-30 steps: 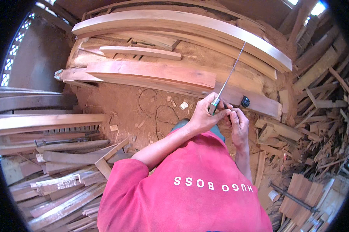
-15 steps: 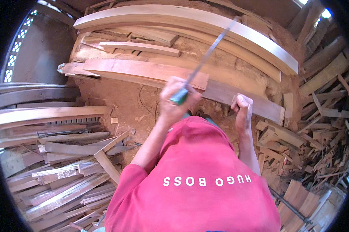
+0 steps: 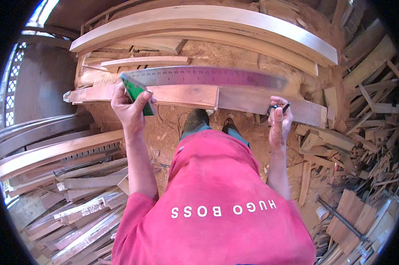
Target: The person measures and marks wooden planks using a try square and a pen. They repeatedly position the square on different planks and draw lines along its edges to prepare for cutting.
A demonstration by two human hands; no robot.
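My left hand (image 3: 131,108) grips the green handle of a long steel square (image 3: 208,77), whose blade stretches level to the right across the view, above a flat wooden plank (image 3: 186,95). My right hand (image 3: 279,121) is closed on a small dark pencil (image 3: 282,107) just above the right part of that plank. Both arms come out of my red shirt (image 3: 217,198). My boots (image 3: 208,121) stand on the dirt floor right behind the plank.
Long curved timber pieces (image 3: 208,22) lie beyond the plank. A stack of boards (image 3: 62,176) fills the left side. Offcuts and scrap wood (image 3: 367,145) are heaped at the right. A dark cable (image 3: 166,126) lies on the reddish dirt floor.
My left hand has lifted away from my right hand and swung the square from pointing up-right to lying level across the plank. My right hand stayed by the plank's right part.
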